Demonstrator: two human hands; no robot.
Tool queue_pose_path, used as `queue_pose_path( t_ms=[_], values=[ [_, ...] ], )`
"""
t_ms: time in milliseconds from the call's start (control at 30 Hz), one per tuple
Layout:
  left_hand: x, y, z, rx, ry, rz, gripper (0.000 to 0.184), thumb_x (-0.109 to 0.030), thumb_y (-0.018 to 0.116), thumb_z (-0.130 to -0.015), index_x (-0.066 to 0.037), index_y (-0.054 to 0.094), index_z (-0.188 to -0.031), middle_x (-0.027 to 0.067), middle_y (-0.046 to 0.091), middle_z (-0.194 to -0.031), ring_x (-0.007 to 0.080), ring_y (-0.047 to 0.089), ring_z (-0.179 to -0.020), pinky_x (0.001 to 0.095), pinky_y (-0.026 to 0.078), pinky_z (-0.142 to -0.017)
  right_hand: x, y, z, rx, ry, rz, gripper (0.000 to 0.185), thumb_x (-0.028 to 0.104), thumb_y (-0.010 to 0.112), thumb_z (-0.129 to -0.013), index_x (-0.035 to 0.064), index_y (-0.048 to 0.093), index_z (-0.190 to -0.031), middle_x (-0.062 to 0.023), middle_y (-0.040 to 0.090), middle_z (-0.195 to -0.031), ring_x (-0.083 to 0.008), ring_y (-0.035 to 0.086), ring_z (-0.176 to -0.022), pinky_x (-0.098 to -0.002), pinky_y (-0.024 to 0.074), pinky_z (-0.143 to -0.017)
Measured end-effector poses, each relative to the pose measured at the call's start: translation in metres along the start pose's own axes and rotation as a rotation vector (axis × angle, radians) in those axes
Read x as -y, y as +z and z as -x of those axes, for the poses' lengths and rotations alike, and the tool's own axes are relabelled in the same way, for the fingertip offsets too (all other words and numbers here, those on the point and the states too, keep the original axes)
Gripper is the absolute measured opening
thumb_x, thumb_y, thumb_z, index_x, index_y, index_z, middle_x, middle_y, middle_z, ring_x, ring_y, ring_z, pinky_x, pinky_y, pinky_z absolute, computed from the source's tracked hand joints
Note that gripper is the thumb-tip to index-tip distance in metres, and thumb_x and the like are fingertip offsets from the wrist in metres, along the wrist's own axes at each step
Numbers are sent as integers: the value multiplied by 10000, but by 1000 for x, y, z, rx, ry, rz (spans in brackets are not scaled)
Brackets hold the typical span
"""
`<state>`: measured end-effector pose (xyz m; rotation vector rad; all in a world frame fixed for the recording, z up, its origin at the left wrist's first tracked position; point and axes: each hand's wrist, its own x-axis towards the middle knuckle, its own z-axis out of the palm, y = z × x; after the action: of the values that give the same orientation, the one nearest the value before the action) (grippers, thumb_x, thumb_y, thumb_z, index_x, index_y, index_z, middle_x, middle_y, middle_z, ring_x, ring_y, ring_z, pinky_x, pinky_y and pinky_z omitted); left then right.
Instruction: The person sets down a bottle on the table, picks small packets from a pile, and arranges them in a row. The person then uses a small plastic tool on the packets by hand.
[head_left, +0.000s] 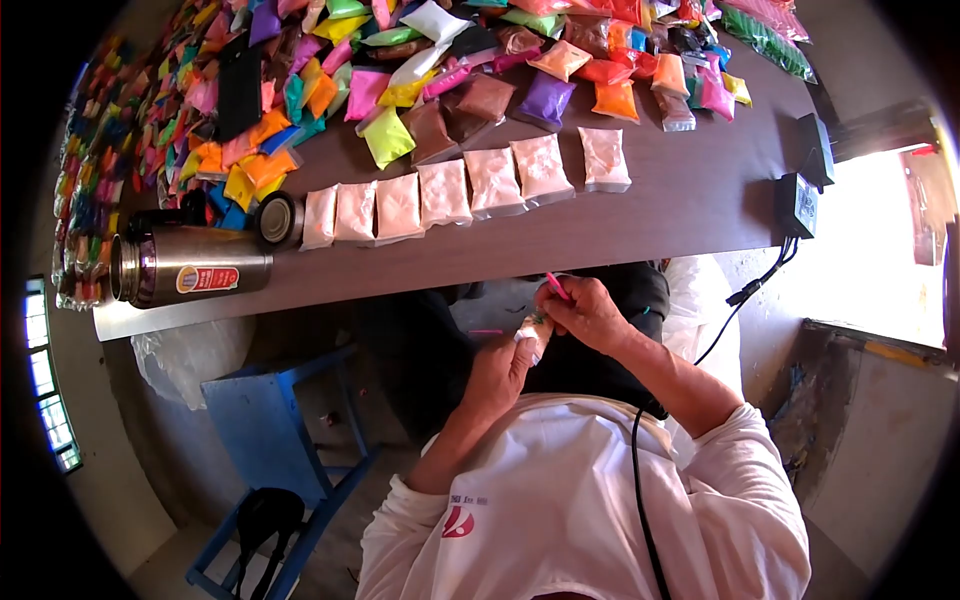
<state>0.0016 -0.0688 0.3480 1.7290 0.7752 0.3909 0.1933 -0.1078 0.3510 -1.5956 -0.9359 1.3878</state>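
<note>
Over my lap, below the table's front edge, my left hand (497, 378) is closed around a small pale object (535, 333) with a green mark on it. My right hand (588, 314) meets it from the right and pinches a thin pink tool (557, 287), whose lower end is hidden by the fingers. Near the table edge lies a row of several pale pink packets (398, 207), side by side. One more pale packet (604, 160) lies apart at the right end of that row.
Many coloured packets (385, 137) cover the table's back and left. A steel flask (205, 264) lies on its side at the front left, its lid (277, 219) beside it. Black adapters (797, 205) with cables sit at the right edge. A blue stool (262, 430) stands lower left.
</note>
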Motion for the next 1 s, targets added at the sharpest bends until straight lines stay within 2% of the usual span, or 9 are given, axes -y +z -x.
queue_pose_path(
  t_ms=[100, 300, 567, 633, 700, 767, 833, 900, 1000],
  values=[
    [4, -2, 0, -34, -13, -6, 324, -272, 420, -978, 4, 550, -868, 183, 557, -713, 363, 553, -639, 382, 443, -582, 1, -3, 1, -32, 25, -251, 229, 212, 614, -899, -7, 619, -966, -24, 597, -748, -80, 533, -587, -238, 459, -533],
    [6, 1, 1, -48, -56, 91, 352, -301, 432, -979, 0, 552, -841, 162, 538, -659, 306, 546, -597, 362, 435, -570, -2, 6, -1, 86, 6, 66, 273, 262, 608, -898, -2, 628, -964, -26, 592, -739, -79, 508, -549, -217, 426, -488],
    [17, 1, 3, -84, -55, 98, 343, -256, 432, -981, 4, 568, -804, 128, 572, -666, 236, 551, -581, 328, 447, -583, -3, -11, 1, -286, 142, -183, 216, 207, 588, -895, 14, 611, -801, -27, 567, -615, -102, 495, -479, -245, 420, -455],
    [20, 2, 4, -85, -59, 126, 345, -255, 430, -981, 4, 572, -802, 120, 577, -665, 226, 556, -586, 324, 448, -583, -11, -35, 12, -286, -182, 622, 281, 255, 593, -893, 9, 613, -758, -46, 565, -588, -127, 516, -480, -281, 434, -455],
    [24, 2, 3, -88, -64, 151, 348, -253, 429, -982, 5, 576, -800, 113, 583, -664, 217, 561, -591, 320, 450, -584, 3, -49, 26, -232, -27, 604, 312, 279, 616, -872, -1, 616, -733, -78, 558, -565, -171, 535, -477, -322, 458, -507],
    [33, 4, 4, -55, -104, 192, 438, -317, 399, -997, 16, 592, -787, 68, 646, -741, 129, 580, -652, 266, 465, -623, 17, -65, 40, 217, 424, 401, 202, 194, 629, -842, -8, 637, -834, -126, 621, -662, -262, 576, -551, -341, 475, -574],
    [42, 8, 3, -44, -142, 219, 466, -342, 388, -997, 17, 585, -776, 76, 659, -785, 128, 586, -663, 259, 473, -633, -5, -88, 48, -36, 166, 531, 188, 168, 598, -867, -15, 636, -850, -117, 645, -750, -291, 602, -650, -353, 488, -641],
    [40, 8, 1, -39, -169, 271, 461, -337, 385, -998, 14, 580, -772, 93, 658, -797, 133, 590, -668, 256, 476, -641, 15, -102, 49, -525, -462, 967, 192, 142, 536, -912, -22, 629, -880, -130, 644, -842, -311, 610, -752, -369, 490, -689],
    [37, 9, -2, -28, -133, 280, 453, -326, 378, -1000, 13, 574, -773, 102, 653, -795, 136, 591, -669, 256, 475, -645, 3, -81, 65, -360, -319, 755, 184, 123, 510, -930, -22, 619, -900, -166, 628, -874, -329, 603, -772, -380, 478, -664]
  ],
)
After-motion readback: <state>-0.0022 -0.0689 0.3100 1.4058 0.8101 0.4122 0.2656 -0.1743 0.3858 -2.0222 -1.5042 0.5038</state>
